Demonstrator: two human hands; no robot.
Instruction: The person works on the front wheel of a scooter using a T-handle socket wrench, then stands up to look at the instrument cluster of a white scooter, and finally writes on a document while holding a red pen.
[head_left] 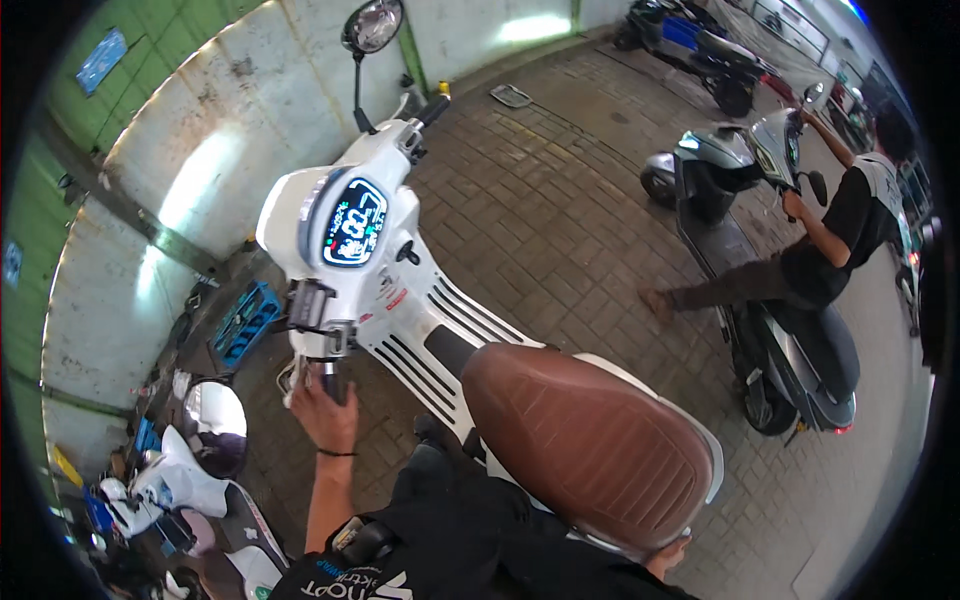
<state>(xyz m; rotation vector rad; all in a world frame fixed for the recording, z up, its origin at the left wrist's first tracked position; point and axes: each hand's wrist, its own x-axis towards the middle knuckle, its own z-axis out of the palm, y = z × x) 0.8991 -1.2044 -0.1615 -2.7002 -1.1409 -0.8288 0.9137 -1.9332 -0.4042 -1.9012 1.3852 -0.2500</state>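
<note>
A white scooter stands in front of me, its round dash display lit. My left hand is closed around the dark left handlebar grip, with fingers reaching toward the lever. The ribbed brown seat stretches toward the lower right. My right hand is at the tail, just below the seat's rear edge. It looks curled there, but the seat and my body hide most of it and what it holds. A key sits below the display.
To the right, another person holds the handlebars of a grey scooter, one leg stretched toward this one. More scooters stand at the lower left and far right. A blue crate lies by the white wall.
</note>
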